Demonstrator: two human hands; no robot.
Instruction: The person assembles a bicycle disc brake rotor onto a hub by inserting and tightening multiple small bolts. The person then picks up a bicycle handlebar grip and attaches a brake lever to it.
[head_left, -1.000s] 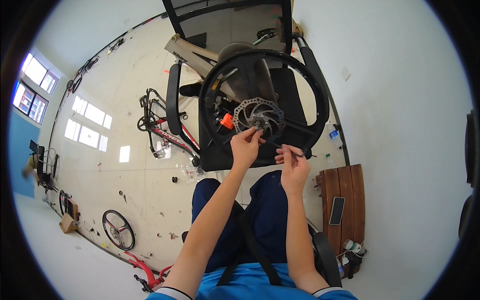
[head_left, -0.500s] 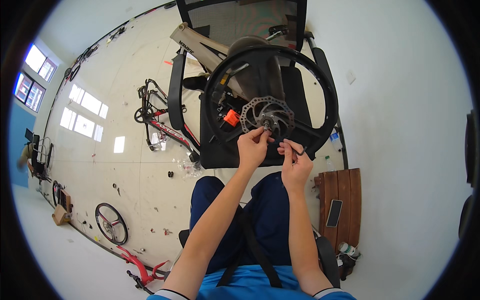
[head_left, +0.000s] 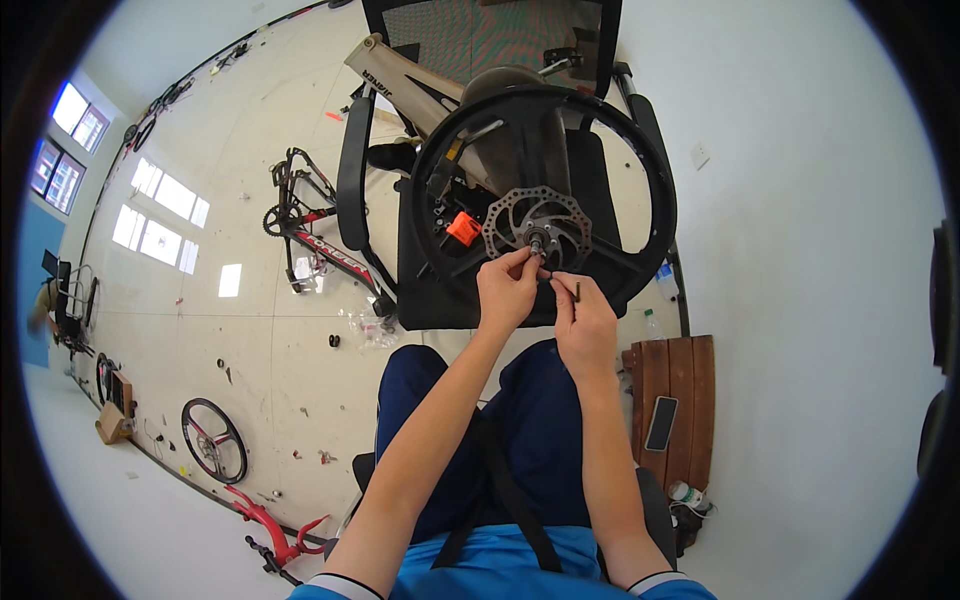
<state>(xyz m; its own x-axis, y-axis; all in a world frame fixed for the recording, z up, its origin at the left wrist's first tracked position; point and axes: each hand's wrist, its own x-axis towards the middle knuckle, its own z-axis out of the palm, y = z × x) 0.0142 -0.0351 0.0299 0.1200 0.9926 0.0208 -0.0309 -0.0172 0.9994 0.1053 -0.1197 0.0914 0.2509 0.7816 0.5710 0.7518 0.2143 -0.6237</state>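
A black spoked bicycle wheel [head_left: 660, 195] lies over a chair seat, its perforated brake disc [head_left: 575, 214] facing up. My left hand [head_left: 507, 290] pinches the end of the hub axle [head_left: 537, 243], which sticks up from the disc's middle. Just right of it is my right hand [head_left: 586, 325], closed around a thin dark L-shaped hex key [head_left: 577, 292]. One end of the key shows above the fingers; the other reaches toward the left fingertips, where the contact is too small to make out. An orange piece [head_left: 464, 229] sits among dark parts, left of the disc.
The office chair's left armrest [head_left: 354, 170] and a grey bicycle frame [head_left: 395, 75] flank the wheel. A wooden bench [head_left: 690, 400] carries a phone [head_left: 660, 424] at the right. Leftward on the floor are a red-black frame [head_left: 340, 258], another wheel [head_left: 188, 432] and a red frame part [head_left: 265, 518].
My right hand has moved up and left, close to my left fingertips, and the hex key has turned in it. My left hand stays at the axle. The whole view has shifted slightly.
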